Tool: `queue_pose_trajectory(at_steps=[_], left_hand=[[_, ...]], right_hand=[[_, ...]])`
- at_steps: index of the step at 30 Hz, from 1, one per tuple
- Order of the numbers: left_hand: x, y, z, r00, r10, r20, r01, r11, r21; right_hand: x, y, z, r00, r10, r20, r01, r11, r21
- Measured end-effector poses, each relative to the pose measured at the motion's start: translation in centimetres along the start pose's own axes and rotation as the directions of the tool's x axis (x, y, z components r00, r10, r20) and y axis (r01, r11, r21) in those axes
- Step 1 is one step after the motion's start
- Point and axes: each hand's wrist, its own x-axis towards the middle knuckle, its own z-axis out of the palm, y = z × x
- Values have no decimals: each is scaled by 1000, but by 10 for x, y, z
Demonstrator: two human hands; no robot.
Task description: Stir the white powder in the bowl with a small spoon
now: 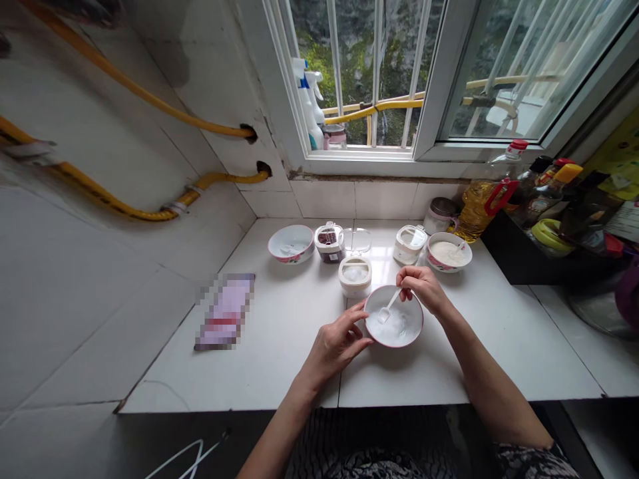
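Note:
A white bowl (410, 332) with a thin reddish rim stands on the counter, with white granules (397, 324) in its bottom. My left hand (344, 334) grips its left side, fingers on the rim and thumb low against the wall. Between the fingertips of my right hand (421, 287) is a small white spoon (393, 299), tilted, its head down among the granules. Just behind the bowl sits a small lidded container (355, 287) with white contents. Another container (329, 253), holding something dark reddish, is behind it to the left.
A patterned bowl (279, 251) with a white spoon stands back left. Back right are a white container (408, 256), a bowl of pale powder (446, 254), a jar (439, 216) and an oil bottle (476, 209). A black rack (514, 256) holds several bottles. A blurred purple packet (227, 313) lies left.

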Motion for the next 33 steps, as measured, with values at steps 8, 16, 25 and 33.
queue_pose_trajectory(at_steps=[8, 16, 25, 33], left_hand=[[0, -3, 2, 1000, 10, -13, -10, 1000, 9], [0, -3, 1, 1000, 20, -16, -20, 1000, -3], [0, -2, 2, 1000, 0, -12, 0, 1000, -10], [0, -2, 1, 1000, 1, -4, -1, 1000, -11]], right_hand=[[5, 0, -4, 999, 35, -38, -31, 993, 111], [10, -7, 9, 940, -197, -279, 229, 969, 89], [1, -7, 30, 653, -755, 56, 617, 488, -618], [-12, -12, 13, 643, -761, -85, 596, 567, -569]])
